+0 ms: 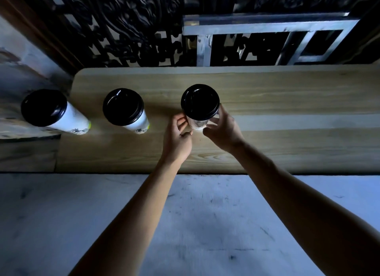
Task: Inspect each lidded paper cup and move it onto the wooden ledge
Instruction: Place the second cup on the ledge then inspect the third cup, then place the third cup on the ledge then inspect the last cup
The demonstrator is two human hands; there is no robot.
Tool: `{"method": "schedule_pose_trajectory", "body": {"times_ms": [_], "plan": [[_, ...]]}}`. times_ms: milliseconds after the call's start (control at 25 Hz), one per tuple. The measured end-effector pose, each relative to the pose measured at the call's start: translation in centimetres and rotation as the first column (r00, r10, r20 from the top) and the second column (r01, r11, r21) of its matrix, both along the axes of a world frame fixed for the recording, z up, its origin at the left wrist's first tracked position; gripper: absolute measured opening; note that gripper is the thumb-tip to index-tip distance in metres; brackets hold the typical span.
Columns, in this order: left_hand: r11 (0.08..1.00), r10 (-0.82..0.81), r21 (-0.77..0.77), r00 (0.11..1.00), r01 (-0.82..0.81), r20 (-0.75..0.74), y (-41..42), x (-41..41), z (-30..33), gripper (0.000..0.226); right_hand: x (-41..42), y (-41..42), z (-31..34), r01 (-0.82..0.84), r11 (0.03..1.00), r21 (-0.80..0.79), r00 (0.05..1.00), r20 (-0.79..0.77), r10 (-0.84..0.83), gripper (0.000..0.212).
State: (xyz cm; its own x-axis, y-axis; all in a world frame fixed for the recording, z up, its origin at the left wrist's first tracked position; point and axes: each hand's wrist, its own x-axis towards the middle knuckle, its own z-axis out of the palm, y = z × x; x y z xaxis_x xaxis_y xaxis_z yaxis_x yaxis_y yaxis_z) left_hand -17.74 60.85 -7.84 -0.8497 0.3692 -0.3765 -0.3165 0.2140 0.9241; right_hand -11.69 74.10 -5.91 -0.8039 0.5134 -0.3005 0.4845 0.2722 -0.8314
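Note:
Three white paper cups with black lids are in the head view. The right cup (200, 102) stands on the pale wooden ledge (267, 103). My right hand (223, 131) curls round its right side and front. My left hand (178, 138) touches its left side with the fingertips, the thumb tucked below. The middle cup (125, 109) stands upright on the ledge, left of my hands. The left cup (48, 109) stands beyond the ledge's left end on a darker rough surface.
A black ornate iron grille (123, 29) and a metal frame (267, 27) rise right behind the ledge. Grey floor (185, 224) lies below its near edge. The ledge stretches far to the right of my hands.

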Motion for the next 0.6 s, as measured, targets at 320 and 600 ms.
{"method": "schedule_pose_trajectory", "body": {"times_ms": [320, 600], "plan": [[0.986, 0.014, -0.163, 1.0, -0.014, -0.001, -2.8, 6.4, 2.5, 0.066, 7.0, 0.6, 1.9, -0.003, 0.999, -0.042, 0.986, 0.168, 0.01, 0.099], [0.961, -0.182, -0.268, 0.9, 0.076, -0.395, -9.2, 23.1, 8.8, 0.04, 26.0, 1.1, 9.7, 0.03, 0.992, 0.122, 0.997, 0.066, -0.038, 0.034]]}}
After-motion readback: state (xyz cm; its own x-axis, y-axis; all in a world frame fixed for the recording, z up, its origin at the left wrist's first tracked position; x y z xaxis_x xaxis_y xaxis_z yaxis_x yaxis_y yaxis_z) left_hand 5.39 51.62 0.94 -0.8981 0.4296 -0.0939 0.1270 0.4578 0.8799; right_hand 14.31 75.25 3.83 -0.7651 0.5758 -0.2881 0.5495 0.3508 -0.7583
